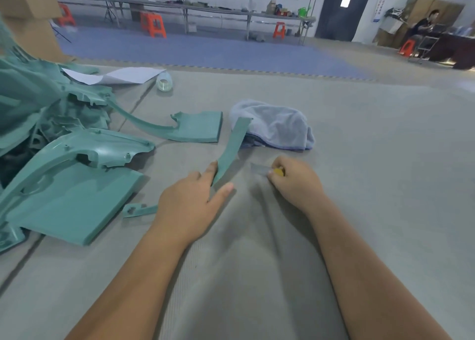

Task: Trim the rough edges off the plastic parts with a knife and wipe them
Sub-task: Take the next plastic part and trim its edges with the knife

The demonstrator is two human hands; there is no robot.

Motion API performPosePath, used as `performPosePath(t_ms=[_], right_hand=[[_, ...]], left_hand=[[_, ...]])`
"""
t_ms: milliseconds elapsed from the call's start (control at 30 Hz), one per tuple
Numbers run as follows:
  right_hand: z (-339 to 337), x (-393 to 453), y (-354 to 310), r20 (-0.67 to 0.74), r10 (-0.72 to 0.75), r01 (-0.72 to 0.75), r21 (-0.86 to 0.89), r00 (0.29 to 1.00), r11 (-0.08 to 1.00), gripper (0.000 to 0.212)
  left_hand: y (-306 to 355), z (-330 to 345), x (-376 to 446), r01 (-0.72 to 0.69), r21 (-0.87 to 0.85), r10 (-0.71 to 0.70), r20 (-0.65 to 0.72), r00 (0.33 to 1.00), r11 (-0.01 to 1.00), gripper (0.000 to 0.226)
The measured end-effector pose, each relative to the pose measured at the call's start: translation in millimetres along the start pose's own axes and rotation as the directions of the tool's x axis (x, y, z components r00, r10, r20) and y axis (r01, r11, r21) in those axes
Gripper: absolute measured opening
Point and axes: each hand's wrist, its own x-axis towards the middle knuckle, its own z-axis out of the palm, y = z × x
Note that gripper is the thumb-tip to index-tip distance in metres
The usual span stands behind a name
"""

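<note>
My left hand (191, 203) pinches the near end of a narrow curved green plastic strip (232, 148); the strip rises away from me toward a crumpled grey cloth (275, 128). My right hand (295, 182) is curled round a knife (267, 170) with a yellow handle, its flat blade pointing left toward the strip, a short gap apart. Several larger green plastic parts (69, 185) are piled at the left. A small green offcut (138, 209) lies beside my left wrist.
I work on a grey felt-covered surface (359, 159). A clear plastic bottle (164, 82) and a white paper sheet (120, 75) lie at the far left. Cardboard boxes (30, 13) stand behind the pile. Orange stools, long tables and a seated person are far back.
</note>
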Motion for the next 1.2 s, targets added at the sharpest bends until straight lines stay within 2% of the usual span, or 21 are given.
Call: performPosePath(t_ms=[67,133,200,233,300,367,433,500,567,600,667,733,867,933,1067,1133,1200], right_hand=[[0.6,0.3,3.0,0.012,0.027,-0.027,0.018,1.0,0.999,0.015],[0.3,1.0,7.5,-0.013,0.056,-0.056,0.007,0.998,0.998,0.017],[1.0,2.6,9.9,-0.065,0.1,-0.098,0.026,0.993,0.995,0.023],[0.7,3.0,9.0,-0.091,0.14,-0.131,0.102,0.986,0.986,0.026],[-2.4,4.0,4.1,-0.1,0.261,-0.202,0.399,0.96,0.895,0.036],[-7.0,7.7,-2.2,-0.028,0.367,-0.226,0.744,0.93,0.629,0.038],[-13.3,9.2,-11.2,0.136,0.372,-0.244,0.934,0.918,0.261,0.033],[-20.3,7.8,-22.2,0.231,0.235,-0.233,0.972,0.944,-0.018,0.036],[-26.3,6.4,-32.2,0.207,0.05,-0.195,0.965,0.977,-0.174,0.041],[-30.4,4.2,-36.9,0.201,-0.019,-0.201,0.955,0.979,-0.217,0.043],[-38.9,1.1,-43.8,0.195,-0.073,-0.207,0.952,0.978,-0.227,0.042],[-45.5,0.5,-47.6,0.151,-0.101,-0.168,0.967,0.983,-0.191,0.035],[-51.4,-1.0,-42.3,0.15,-0.215,-0.194,0.96,0.965,-0.202,0.049],[-48.6,-5.0,-36.8,0.103,-0.287,-0.166,0.965,0.952,-0.205,0.054],[-44.7,-7.0,-29.6,0.028,-0.369,-0.12,0.966,0.929,-0.23,0.07],[-42.6,-5.8,-33.0,0.048,-0.344,-0.116,0.977,0.938,-0.179,0.07],[-36.1,-4.7,-38.2,0.061,-0.232,-0.097,0.985,0.971,-0.143,0.053]], left_hand=[[-2.9,2.3,0.8,0.026,-0.055,-0.024,0.036,0.999,0.998,0.071],[-4.5,4.8,2.7,0.039,-0.087,-0.038,0.007,0.999,0.995,0.055],[-4.6,6.5,4.3,0.082,-0.095,-0.085,-0.019,0.996,0.992,0.056],[-5.4,7.4,5.4,0.126,-0.11,-0.128,-0.01,0.992,0.986,0.06],[-7.3,7.0,8.2,0.197,-0.191,-0.201,0.0,0.98,0.961,0.059],[-7.6,4.5,8.5,0.206,-0.251,-0.219,-0.023,0.975,0.946,0.049],[-7.4,2.6,9.1,0.152,-0.314,-0.185,-0.078,0.98,0.937,0.042],[-6.4,0.1,10.6,0.048,-0.401,-0.103,-0.116,0.988,0.915,0.038],[-4.5,-0.8,13.0,-0.106,-0.385,0.051,-0.151,0.987,0.917,0.031],[-2.9,-0.5,13.2,-0.168,-0.298,0.121,-0.17,0.978,0.94,0.025],[-1.1,1.2,14.2,-0.178,-0.14,0.152,-0.182,0.972,0.974,0.012],[-0.9,4.2,15.4,-0.137,-0.138,0.115,-0.154,0.981,0.981,0.019],[4.9,3.3,23.1,-0.036,-0.287,0.007,-0.1,0.995,0.957,0.009],[9.4,0.0,24.5,-0.013,-0.379,-0.033,-0.114,0.993,0.925,0.012],[8.3,-10.0,22.3,0.052,-0.683,-0.109,-0.041,0.993,0.729,0.018],[5.9,-12.5,21.0,0.08,-0.708,-0.133,-0.02,0.991,0.702,0.028],[8.4,-12.5,19.0,0.072,-0.656,-0.11,-0.017,0.994,0.752,0.03]])
